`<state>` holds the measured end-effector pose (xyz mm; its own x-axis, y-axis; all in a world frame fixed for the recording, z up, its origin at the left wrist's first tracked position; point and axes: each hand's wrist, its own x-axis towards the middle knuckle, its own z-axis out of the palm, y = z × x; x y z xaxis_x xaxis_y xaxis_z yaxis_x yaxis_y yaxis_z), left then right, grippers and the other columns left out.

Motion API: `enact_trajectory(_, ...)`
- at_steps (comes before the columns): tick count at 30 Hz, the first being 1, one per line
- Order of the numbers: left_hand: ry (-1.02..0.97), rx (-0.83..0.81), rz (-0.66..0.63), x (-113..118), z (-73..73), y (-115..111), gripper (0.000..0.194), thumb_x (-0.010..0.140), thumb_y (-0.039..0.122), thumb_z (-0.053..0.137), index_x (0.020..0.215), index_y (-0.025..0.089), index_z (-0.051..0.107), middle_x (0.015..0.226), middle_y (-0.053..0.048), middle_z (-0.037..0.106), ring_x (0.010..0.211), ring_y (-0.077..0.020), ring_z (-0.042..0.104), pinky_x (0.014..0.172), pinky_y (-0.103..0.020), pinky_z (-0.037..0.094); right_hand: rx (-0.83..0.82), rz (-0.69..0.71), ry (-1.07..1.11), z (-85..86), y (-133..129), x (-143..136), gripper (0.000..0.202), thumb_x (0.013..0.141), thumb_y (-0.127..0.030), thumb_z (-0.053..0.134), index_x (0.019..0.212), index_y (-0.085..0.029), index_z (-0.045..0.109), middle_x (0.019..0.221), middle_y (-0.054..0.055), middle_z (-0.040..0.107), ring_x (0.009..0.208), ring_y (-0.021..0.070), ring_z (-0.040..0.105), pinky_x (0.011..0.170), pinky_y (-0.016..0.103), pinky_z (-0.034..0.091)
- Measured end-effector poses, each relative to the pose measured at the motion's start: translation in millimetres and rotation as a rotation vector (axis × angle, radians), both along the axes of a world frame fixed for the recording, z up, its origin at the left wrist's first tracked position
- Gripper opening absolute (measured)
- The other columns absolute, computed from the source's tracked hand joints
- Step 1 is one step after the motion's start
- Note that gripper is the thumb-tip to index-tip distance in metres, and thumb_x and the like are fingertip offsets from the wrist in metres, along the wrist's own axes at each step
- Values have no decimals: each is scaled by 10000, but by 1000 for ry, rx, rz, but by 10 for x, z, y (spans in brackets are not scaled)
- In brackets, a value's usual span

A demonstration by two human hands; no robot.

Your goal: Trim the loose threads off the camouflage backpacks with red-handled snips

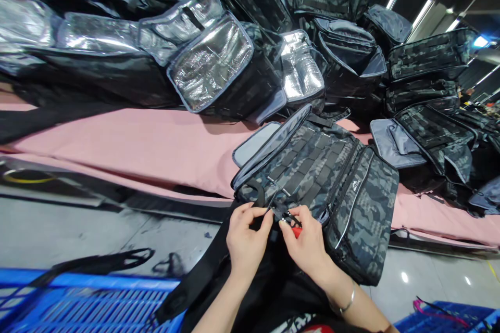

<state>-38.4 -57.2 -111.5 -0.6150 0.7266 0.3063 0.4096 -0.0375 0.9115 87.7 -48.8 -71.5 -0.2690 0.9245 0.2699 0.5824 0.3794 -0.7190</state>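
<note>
A dark camouflage backpack (312,161) lies tilted before me, its grey-lined flap (269,151) standing open at the upper left. At the bag's near edge, my left hand (249,237) is closed, with thumb and forefinger pinched beside a black strap (257,192). What sits in that pinch is too small to make out. Close to its right, my right hand (307,239) closes around small red-handled snips (297,231), mostly hidden by the fingers. The tip of the snips is near a dark buckle or strap end at the bag's edge.
Bags with silver linings (213,62) and more camouflage bags (425,57) are piled along the back of the pink-covered table (156,145). Another bag (433,140) lies at the right. A blue basket (109,302) with a black strap over its rim stands at lower left, another blue one (449,317) at lower right.
</note>
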Motion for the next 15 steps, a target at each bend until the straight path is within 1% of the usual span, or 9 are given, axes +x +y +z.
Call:
enact_trajectory(4, 8, 9, 0, 2, -3, -2, 200, 728, 403, 581, 685, 212, 620, 806, -41, 576, 982, -218, 551, 847, -337, 436, 17, -1, -26, -1, 6, -10, 140, 838, -310, 493, 925, -202, 519, 765, 15, 645, 672, 162, 637, 644, 255, 481)
enact_trajectory(11, 21, 13, 6, 3, -56, 6, 193, 732, 393, 586, 693, 208, 622, 803, -40, 576, 987, -217, 551, 849, -337, 434, 56, -32, -73, -16, -19, -51, 138, 849, -299, 483, 936, -202, 527, 810, 36, 665, 742, 184, 654, 686, 275, 487)
enact_trajectory(15, 11, 22, 14, 14, -41, 2, 218, 729, 420, 590, 688, 209, 626, 812, -44, 585, 978, -218, 550, 830, -337, 440, 51, -63, -36, -30, -8, -79, 150, 857, -307, 479, 946, -194, 521, 822, 51, 670, 759, 196, 660, 688, 287, 492)
